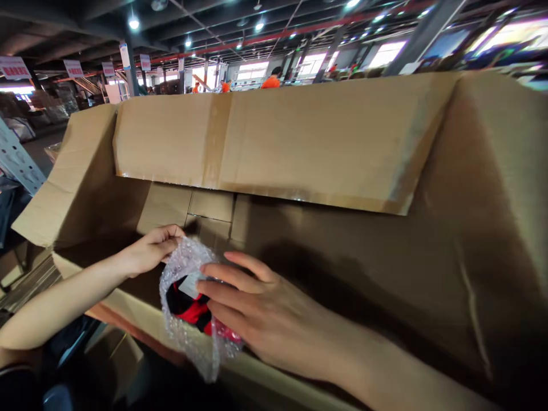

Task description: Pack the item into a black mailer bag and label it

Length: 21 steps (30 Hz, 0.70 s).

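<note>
A clear bubble-wrap bag (188, 262) is between my two hands, over the near edge of a large cardboard box. Inside the bag's mouth shows a red and black item (194, 311) with a white label (189, 284); its kind cannot be made out. My left hand (156, 248) pinches the bag's upper rim between thumb and fingers. Across the bag's right side lies my right hand (252, 302), its fingers stretched out and apart, touching the plastic at the opening. The right thumb is hidden.
The large open cardboard box (308, 137) surrounds the work area, its far flap folded inward. Smaller cartons (212, 205) sit inside at the back left. A perforated metal post (19, 157) stands at left. Farther off, people in orange (270, 83) are in the hall.
</note>
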Tool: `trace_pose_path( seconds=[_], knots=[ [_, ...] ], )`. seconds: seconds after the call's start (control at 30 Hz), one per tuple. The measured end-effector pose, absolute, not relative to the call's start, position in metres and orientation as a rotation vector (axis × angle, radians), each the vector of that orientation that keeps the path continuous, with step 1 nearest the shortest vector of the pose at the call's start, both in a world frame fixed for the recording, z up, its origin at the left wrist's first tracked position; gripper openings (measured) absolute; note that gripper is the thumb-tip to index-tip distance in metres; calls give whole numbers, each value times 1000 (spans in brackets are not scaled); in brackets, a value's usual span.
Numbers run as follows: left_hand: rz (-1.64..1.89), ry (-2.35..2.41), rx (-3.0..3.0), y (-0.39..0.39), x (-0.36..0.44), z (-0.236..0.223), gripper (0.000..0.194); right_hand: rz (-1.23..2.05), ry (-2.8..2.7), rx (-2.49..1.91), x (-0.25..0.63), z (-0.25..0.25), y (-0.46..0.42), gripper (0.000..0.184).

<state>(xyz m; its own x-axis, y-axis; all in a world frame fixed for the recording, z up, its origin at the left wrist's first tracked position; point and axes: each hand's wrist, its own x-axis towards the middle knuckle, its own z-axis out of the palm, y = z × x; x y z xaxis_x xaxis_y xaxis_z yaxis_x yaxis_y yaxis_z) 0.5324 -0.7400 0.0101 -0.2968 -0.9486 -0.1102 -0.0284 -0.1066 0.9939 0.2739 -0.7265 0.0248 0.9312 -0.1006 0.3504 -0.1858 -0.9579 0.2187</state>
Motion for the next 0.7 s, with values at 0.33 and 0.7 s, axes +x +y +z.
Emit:
trace_pose_path(
  seconds=[0.33, 0.7],
  knots=[
    [-1630, -1324, 1132, -742, 533, 11, 57, 394, -343, 2983, 272, 30, -727, 11],
    [-1568, -1379, 1152, -741, 538, 16, 51, 520, -410, 3009, 272, 35, -727, 9]
  ],
)
